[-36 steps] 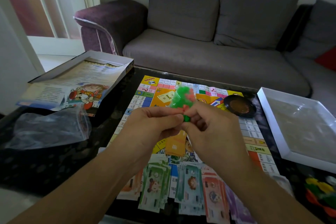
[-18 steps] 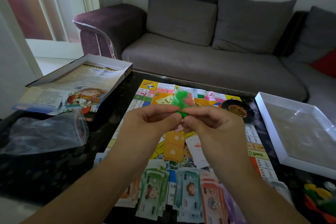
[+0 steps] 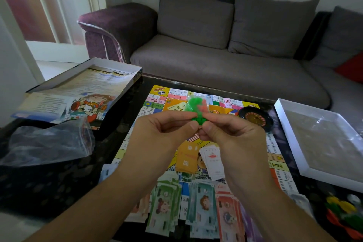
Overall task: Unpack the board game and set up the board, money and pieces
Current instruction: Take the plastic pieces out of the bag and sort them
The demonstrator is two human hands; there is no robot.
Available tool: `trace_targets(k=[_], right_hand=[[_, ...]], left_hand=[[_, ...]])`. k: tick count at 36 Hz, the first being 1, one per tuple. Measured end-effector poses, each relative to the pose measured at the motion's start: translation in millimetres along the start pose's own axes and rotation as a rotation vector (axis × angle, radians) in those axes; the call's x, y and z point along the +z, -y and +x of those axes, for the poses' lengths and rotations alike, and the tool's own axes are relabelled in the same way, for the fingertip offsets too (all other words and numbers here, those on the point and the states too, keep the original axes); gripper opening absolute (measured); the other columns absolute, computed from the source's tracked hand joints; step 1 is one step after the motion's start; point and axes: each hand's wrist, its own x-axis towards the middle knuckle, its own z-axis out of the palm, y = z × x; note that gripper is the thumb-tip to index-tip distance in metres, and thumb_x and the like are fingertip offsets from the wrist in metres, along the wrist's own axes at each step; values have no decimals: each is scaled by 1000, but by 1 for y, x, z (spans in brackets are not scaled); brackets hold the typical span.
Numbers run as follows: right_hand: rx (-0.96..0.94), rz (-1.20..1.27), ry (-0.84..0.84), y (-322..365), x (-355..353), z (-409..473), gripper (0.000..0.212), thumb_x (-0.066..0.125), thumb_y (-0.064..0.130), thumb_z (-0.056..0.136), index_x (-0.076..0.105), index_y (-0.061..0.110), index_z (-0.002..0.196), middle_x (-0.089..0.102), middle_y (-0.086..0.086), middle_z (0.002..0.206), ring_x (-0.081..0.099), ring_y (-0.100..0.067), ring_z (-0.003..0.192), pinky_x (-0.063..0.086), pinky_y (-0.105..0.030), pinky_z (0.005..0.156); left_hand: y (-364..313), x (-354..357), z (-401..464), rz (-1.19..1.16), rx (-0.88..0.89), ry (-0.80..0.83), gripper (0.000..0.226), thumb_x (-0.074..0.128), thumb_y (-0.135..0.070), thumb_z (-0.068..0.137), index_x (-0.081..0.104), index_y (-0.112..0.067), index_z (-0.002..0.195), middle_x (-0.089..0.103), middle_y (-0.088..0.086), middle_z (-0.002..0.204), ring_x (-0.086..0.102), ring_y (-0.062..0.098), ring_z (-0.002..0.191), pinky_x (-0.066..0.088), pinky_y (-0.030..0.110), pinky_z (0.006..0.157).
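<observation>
Small clear plastic bag of green and orange-red game pieces (image 3: 197, 108) pinched between thumb and fingertips of left hand (image 3: 164, 133) and right hand (image 3: 233, 135), raised above square printed game board (image 3: 157, 102). Below hands, flat on glossy black table (image 3: 59, 182): board with yellow corner squares, red "?" marks and small price figures; finer print unreadable. Orange cards (image 3: 186, 158) and white card (image 3: 213, 160) just under right hand. Paper banknotes, green, teal, red and purple, with cartoon portraits (image 3: 202, 208), fanned nearest wrists. Round black roulette wheel (image 3: 255, 118) right of right hand. Crumpled clear zip bag (image 3: 49, 143) and cartoon-printed rules sheet in box (image 3: 82, 94) left of left hand. White box tray (image 3: 290, 143) far right.
</observation>
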Motion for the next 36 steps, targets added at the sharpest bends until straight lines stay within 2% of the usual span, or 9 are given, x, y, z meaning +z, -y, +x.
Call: trace_targets(k=[2, 5, 10, 18, 21, 25, 28, 32, 36], right_hand=[[-5, -7, 8, 0, 0, 0, 25, 75, -7, 86, 82, 12, 100, 81, -4, 89, 78, -26, 81, 64, -34, 80], [-21, -54, 8, 2, 0, -1, 25, 77, -9, 84, 83, 13, 96, 81, -4, 87, 78, -23, 73, 62, -26, 71], [-52, -208, 52, 5, -2, 2, 28, 79, -6, 85, 84, 19, 94, 80, 2, 78, 76, -16, 68, 59, -20, 66], [-24, -361, 159, 10, -3, 2, 31, 81, -4, 84, 81, 27, 86, 78, 4, 72, 76, -15, 66, 63, -25, 67], [-28, -401, 182, 11, -3, 4, 27, 82, -6, 82, 78, 20, 89, 78, 3, 76, 76, -14, 67, 63, -27, 67], [-35, -455, 194, 9, -3, 5, 32, 84, -8, 78, 71, 18, 89, 76, 1, 80, 76, -16, 71, 65, -35, 67], [-57, -462, 196, 7, -3, 4, 32, 84, -8, 78, 70, 18, 88, 75, 2, 81, 75, -15, 72, 65, -35, 67], [-75, -443, 174, 4, -3, 5, 30, 85, -8, 77, 69, 17, 84, 74, 2, 77, 74, -15, 69, 63, -30, 66], [-90, -448, 162, 2, -4, 6, 28, 85, -5, 79, 72, 19, 83, 74, 2, 76, 74, -15, 69, 64, -32, 66]], left_hand=[[0, 0, 0, 14, 5, 3, 21, 76, -5, 87, 81, -14, 106, 82, 2, 93, 78, 16, 91, 59, 19, 79], [-2, -3, 0, 70, 13, 21, 21, 77, -4, 87, 81, -15, 104, 82, -1, 92, 79, 14, 90, 60, 20, 80], [-8, -11, 4, 289, 77, 74, 22, 81, -7, 85, 83, -22, 101, 81, -11, 88, 77, 4, 84, 59, 15, 77], [-19, -21, 11, 609, 117, 198, 22, 81, -19, 87, 82, -35, 103, 78, -23, 89, 73, -8, 82, 56, 9, 76], [-19, -23, 13, 648, 142, 217, 25, 81, -19, 88, 81, -37, 105, 79, -22, 93, 73, -8, 84, 58, 12, 80], [-18, -24, 11, 765, 206, 221, 23, 81, -23, 88, 80, -39, 105, 73, -30, 86, 68, -15, 86, 49, 0, 76], [-17, -23, 10, 767, 219, 202, 23, 81, -23, 88, 80, -39, 104, 69, -33, 83, 67, -17, 86, 47, -2, 72], [-11, -21, 9, 790, 296, 145, 21, 82, -22, 87, 81, -35, 104, 67, -33, 79, 67, -16, 85, 46, -3, 75], [-7, -17, 8, 786, 338, 111, 22, 83, -21, 86, 82, -31, 106, 70, -31, 84, 67, -16, 85, 46, -3, 75]])
